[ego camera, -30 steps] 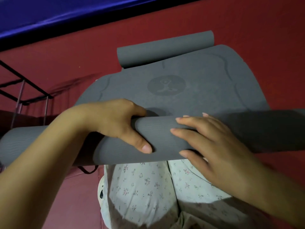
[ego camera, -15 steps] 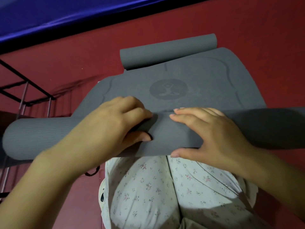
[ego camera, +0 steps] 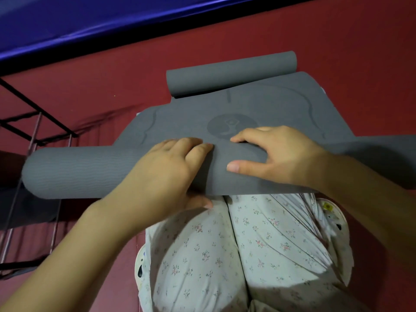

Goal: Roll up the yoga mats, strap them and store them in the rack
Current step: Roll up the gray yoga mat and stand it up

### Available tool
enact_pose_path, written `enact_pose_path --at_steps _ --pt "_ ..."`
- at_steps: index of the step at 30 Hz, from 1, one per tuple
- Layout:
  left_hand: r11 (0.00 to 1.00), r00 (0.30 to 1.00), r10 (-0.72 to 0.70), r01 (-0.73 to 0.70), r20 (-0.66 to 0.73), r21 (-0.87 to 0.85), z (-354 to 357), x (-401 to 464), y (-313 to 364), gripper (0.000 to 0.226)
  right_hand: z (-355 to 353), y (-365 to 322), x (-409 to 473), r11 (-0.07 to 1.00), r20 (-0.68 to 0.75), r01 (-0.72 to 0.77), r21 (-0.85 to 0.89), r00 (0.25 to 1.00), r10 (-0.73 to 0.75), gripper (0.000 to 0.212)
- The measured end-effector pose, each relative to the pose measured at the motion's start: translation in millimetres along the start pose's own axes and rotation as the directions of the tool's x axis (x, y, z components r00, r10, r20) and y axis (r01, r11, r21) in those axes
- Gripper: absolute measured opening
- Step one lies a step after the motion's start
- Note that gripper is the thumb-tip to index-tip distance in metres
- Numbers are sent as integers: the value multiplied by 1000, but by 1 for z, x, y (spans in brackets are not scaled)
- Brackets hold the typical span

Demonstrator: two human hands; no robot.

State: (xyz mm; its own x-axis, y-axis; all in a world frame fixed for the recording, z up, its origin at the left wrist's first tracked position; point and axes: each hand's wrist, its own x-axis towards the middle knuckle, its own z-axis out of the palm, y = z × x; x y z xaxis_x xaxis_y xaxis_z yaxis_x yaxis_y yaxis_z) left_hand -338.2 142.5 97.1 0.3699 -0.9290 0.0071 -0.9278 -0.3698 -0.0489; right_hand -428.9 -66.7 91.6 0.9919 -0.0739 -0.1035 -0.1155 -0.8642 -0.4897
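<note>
Rolled further up-frame than a moment ago, grey yoga mat roll (ego camera: 74, 172) mid-frame, long axis left to right, left hand (ego camera: 166, 170) and right hand (ego camera: 279, 154) both curled over it, gripping, second rolled mat (ego camera: 229, 74) above, rack (ego camera: 33, 131) at left.

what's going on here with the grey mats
A person kneeling on a red floor is rolling up a grey mat. Both hands lie over the roll: the left hand on top with its thumb under the near edge, the right hand curled over it, thumb on the near side. The flat part, with a round logo, is not yet rolled. Another rolled mat lies at the far end. A metal rack stands at left.
</note>
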Motion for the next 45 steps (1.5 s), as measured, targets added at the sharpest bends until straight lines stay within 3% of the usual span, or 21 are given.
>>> enact_pose_path --at_steps 7,11,17,21,27,33,37,41,45 --pt "947 985 -77 120 154 -299 -16 27 -22 87 -8 11 28 996 9 88 0 996 -88 76" --pt "888 965 -79 181 249 -422 -19 41 -35 82 -13 16 32 988 -180 151 -16 972 -151 61" --pt "787 916 -69 293 394 -543 -16 60 -55 62 2 17 26 944 -361 287 -164 873 -328 45" --pt "757 873 -53 351 484 -551 -13 73 -69 61 15 16 15 971 -407 155 -183 887 -218 59" --pt "678 839 -63 433 540 -594 -5 78 -77 58 12 13 22 987 -254 48 -152 964 -86 85" --pt "764 917 -111 325 382 -557 -2 68 -72 73 8 15 28 988 -214 57 -143 973 -87 87" --pt "849 981 -172 196 93 -490 5 53 -62 65 1 11 32 989 -191 57 -137 978 -82 76" --pt "918 958 -258 201 -128 -342 16 42 -49 54 -5 9 40 980 -130 50 -193 989 -77 71" --pt "942 940 -241 166 -243 -290 23 38 -41 56 -5 8 44 970 -84 47 -238 994 -69 68"
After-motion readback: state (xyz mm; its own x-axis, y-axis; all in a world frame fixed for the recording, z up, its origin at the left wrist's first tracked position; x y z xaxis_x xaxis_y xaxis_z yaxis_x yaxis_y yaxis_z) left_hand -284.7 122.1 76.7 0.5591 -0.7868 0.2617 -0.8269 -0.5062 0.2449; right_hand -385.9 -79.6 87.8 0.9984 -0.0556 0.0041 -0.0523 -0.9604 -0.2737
